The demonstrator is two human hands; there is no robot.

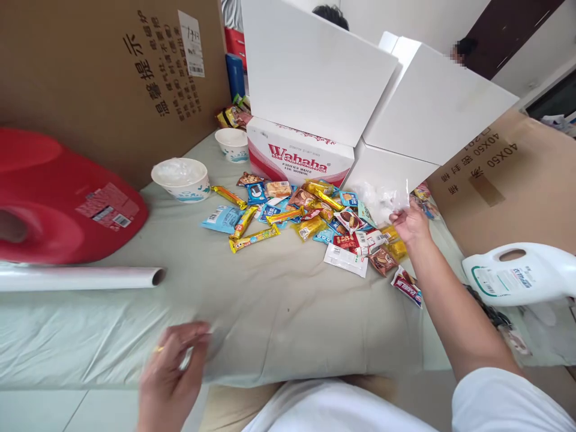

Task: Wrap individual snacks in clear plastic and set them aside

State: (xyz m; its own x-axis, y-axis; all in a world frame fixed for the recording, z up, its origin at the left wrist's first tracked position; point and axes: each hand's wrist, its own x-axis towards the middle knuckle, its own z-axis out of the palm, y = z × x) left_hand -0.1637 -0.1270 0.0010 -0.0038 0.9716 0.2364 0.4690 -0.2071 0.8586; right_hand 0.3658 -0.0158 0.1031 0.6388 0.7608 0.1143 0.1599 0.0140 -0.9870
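Note:
My right hand reaches out to the right edge of a pile of wrapped snacks and pinches a clear plastic bag, lifting it in front of the white boxes. My left hand hovers low over the near edge of the pale green sheet, blurred, fingers curled with a ring showing; something thin and pale may sit between the fingertips, but I cannot make it out. Several packets lie loose near the right hand, among them a white sachet and a red wrapper.
Two paper bowls stand at the back left. A red plastic container and a white roll lie left. A Wahaha carton and white boxes stand behind the pile. A white detergent jug lies right. Cardboard walls surround.

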